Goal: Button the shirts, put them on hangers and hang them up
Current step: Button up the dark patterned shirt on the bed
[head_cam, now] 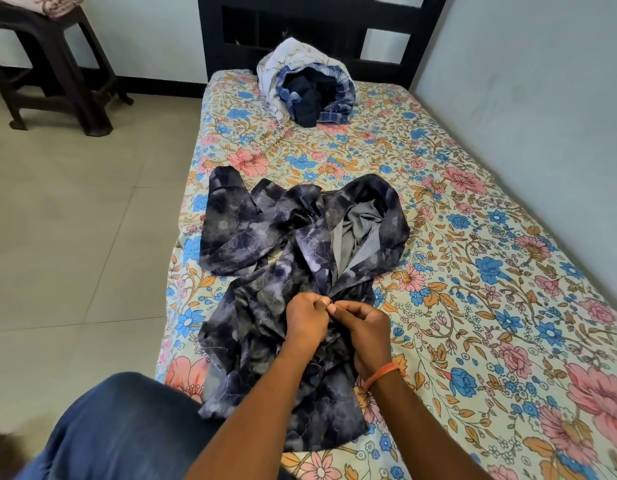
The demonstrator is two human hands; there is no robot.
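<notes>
A dark navy shirt with a pale flower print [265, 244] lies crumpled on the flowered bedsheet [473, 271], its collar end away from me and its grey inside showing near the top. My left hand [305, 318] and my right hand [364, 329] meet at the shirt's front placket, about halfway down. Both pinch the two front edges together with thumb and fingertips. The button itself is hidden between my fingers. Above the hands the front lies apart. No hanger is in view.
A pile of more clothes [307, 84], white, blue-checked and dark, sits at the head of the bed by the dark headboard [320, 15]. A dark plastic chair [54, 60] stands on the tiled floor at the left. My knee in jeans [127, 427] is at the bottom.
</notes>
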